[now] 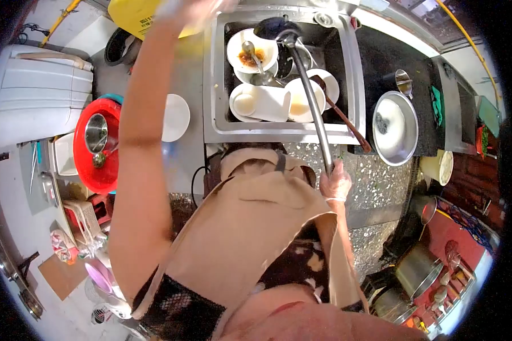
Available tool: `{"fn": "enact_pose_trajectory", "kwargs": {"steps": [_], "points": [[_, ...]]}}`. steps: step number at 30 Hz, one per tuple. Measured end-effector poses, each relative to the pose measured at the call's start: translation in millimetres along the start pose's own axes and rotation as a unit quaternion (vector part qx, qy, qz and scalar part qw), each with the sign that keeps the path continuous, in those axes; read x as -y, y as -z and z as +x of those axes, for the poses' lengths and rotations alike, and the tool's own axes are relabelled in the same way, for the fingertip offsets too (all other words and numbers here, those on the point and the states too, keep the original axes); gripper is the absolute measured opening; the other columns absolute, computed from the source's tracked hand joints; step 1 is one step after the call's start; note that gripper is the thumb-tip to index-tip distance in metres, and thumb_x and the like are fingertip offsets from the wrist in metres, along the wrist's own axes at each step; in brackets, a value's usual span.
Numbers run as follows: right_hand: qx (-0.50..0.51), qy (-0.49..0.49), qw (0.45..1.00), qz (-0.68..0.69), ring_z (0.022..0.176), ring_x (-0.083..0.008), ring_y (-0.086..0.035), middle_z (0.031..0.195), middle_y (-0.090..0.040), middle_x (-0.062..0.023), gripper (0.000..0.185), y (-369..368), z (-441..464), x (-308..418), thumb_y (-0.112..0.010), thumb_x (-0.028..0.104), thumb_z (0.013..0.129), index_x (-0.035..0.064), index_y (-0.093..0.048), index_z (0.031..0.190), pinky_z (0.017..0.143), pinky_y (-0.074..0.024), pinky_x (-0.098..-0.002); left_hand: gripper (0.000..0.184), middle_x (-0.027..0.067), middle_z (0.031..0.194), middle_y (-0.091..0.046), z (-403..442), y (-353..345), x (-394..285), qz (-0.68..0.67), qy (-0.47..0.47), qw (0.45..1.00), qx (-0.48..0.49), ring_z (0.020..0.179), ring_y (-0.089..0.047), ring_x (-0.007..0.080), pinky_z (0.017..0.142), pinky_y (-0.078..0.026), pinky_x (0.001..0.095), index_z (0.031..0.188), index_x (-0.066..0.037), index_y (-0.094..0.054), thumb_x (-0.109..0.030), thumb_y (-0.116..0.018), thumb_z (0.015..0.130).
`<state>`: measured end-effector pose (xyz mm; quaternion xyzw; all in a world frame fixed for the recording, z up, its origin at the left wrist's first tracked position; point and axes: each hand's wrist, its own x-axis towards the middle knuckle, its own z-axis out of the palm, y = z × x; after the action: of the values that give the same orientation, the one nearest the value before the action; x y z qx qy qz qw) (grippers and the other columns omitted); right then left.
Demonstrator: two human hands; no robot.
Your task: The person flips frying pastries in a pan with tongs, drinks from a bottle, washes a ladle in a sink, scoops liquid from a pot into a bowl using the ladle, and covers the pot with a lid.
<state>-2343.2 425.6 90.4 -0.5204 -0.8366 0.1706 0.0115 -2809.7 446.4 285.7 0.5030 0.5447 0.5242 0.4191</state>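
Note:
My right hand (337, 183) is closed around the long metal handle of a ladle (310, 94). Its dark round head is over the far part of the steel sink (209, 122). My left hand (193, 8) reaches to the top edge of the view, smeared by motion, beside a yellow bag (133, 16); its fingers cannot be made out. Inside the sink is a white bowl (233, 50) with brown sauce remains and a spoon (250, 51). Several other white dishes, among them an oblong plate (273, 105), lie there too. A brown wooden handle (347, 124) leans over the sink's right rim.
Right of the sink stands a metal basin (412, 136) with whitish liquid. Left are a white plate (176, 118) on the counter and a red basin (82, 156) holding a steel bowl (96, 132). Large pots (416, 273) stand at the lower right.

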Motion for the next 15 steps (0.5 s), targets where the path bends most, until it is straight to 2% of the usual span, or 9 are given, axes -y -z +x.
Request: {"fn": "enact_pose_trajectory", "kwargs": {"steps": [3, 4, 6, 8, 9, 10, 11, 12, 15], "points": [[-0.127, 0.06, 0.989, 0.055, 0.066, -0.0379, -0.057, 0.071, -0.058, -0.0177, 0.028, -29.1, -2.1, -20.9, -0.068, 0.015, 0.068, 0.0035, -0.053, 0.088, 0.062, -0.0447, -0.0488, 0.041, 0.005, 0.086, -0.064, -126.2, -6.3, 96.4, 0.28, 0.231, 0.928, 0.08, 0.075, -0.059, 0.0156, 0.069, -0.05, 0.0342, 0.099, -0.005, -0.063, -0.043, -0.051, 0.091], [-0.128, 0.049, 0.989, 0.056, 0.066, -0.0379, -0.057, 0.071, -0.058, -0.0177, 0.028, -29.6, -0.8, -17.9, -0.068, 0.015, 0.068, 0.0035, -0.053, 0.088, 0.062, -0.0447, -0.0488, 0.051, 0.0075, 0.091, -0.065, -182.8, -15.8, 157.9, 0.168, 0.484, 0.859, -0.002, 0.08, -0.061, 0.0168, 0.073, -0.05, 0.0342, 0.099, -0.004, -0.064, -0.052, -0.05, 0.089], [-0.126, 0.001, 0.988, 0.094, 0.066, -0.0382, -0.057, 0.07, -0.059, -0.0172, 0.025, -25.7, 7.6, -5.7, -0.068, 0.019, 0.071, 0.003, -0.054, 0.084, 0.062, -0.0448, -0.0482, 0.093, 0.0214, 0.111, -0.059, -266.4, -43.7, 208.8, -0.112, 0.637, 0.758, -0.081, 0.098, -0.06, 0.0285, 0.082, -0.051, 0.0388, 0.137, 0.001, -0.033, -0.071, -0.046, 0.08], [-0.048, -0.096, 0.986, 0.129, 0.068, -0.0393, -0.058, 0.071, -0.059, -0.0192, 0.029, -14.1, 21.1, 12.6, -0.067, 0.029, 0.077, 0.0038, -0.054, 0.08, 0.061, -0.0453, -0.0476, 0.108, 0.0321, 0.129, -0.042, -321.2, -43.8, 250.1, -0.311, 0.565, 0.738, -0.199, 0.11, -0.054, 0.0378, 0.098, -0.041, 0.0463, 0.139, 0.008, -0.02, -0.075, -0.044, 0.076], [0.009, -0.135, 0.985, 0.11, 0.071, -0.0399, -0.059, 0.075, -0.06, -0.0201, 0.034, -16.8, 30.5, 14.4, -0.065, 0.037, 0.078, 0.0051, -0.056, 0.08, 0.062, -0.0459, -0.0478, 0.099, 0.0283, 0.136, -0.035, -311.6, -46.9, 254.9, -0.437, 0.478, 0.662, -0.377, 0.123, -0.039, 0.0347, 0.104, -0.032, 0.0461, 0.141, 0.005, -0.019, -0.07, -0.042, 0.081], [0.019, -0.138, 0.985, 0.103, 0.077, -0.0393, -0.06, 0.08, -0.062, -0.0203, 0.038, -12.4, 38.6, 21.0, -0.062, 0.043, 0.079, 0.0052, -0.058, 0.081, 0.067, -0.0475, -0.0465, 0.09, 0.0244, 0.144, -0.028, -305.1, -47.5, 263.3, -0.542, 0.373, 0.538, -0.527, 0.136, -0.024, 0.0315, 0.11, -0.023, 0.046, 0.142, 0.003, -0.019, -0.064, -0.04, 0.085], [0.043, -0.158, 0.977, 0.14, 0.08, -0.038, -0.062, 0.083, -0.063, -0.0206, 0.04, -0.9, 43.0, 31.1, -0.062, 0.045, 0.079, 0.0057, -0.059, 0.085, 0.072, -0.0487, -0.0445, 0.08, 0.0201, 0.145, -0.029, -334.6, -37.2, 308.7, -0.247, 0.335, 0.833, -0.365, 0.136, -0.023, 0.028, 0.112, -0.019, 0.0468, 0.14, 0.005, -0.022, -0.055, -0.04, 0.09], [0.078, -0.174, 0.974, 0.125, 0.082, -0.0368, -0.062, 0.085, -0.064, -0.0201, 0.041, 3.5, 49.6, 35.8, -0.062, 0.045, 0.079, 0.0058, -0.06, 0.09, 0.074, -0.0493, -0.0427, 0.076, 0.0177, 0.136, -0.032, -334.0, -33.2, 311.2, -0.231, 0.311, 0.849, -0.359, 0.128, -0.026, 0.0266, 0.104, -0.022, 0.045, 0.139, 0.002, -0.025, -0.054, -0.041, 0.09], [0.065, -0.185, 0.966, 0.167, 0.08, -0.0359, -0.063, 0.083, -0.064, -0.0194, 0.039, -2.6, 46.9, 40.1, -0.06, 0.043, 0.08, 0.0051, -0.06, 0.092, 0.074, -0.0496, -0.0428, 0.065, 0.0105, 0.112, -0.041, -321.1, -29.4, 286.3, -0.318, 0.399, 0.785, -0.352, 0.101, -0.038, 0.0226, 0.081, -0.029, 0.0396, 0.134, -0.006, -0.036, -0.052, -0.044, 0.089]]}}
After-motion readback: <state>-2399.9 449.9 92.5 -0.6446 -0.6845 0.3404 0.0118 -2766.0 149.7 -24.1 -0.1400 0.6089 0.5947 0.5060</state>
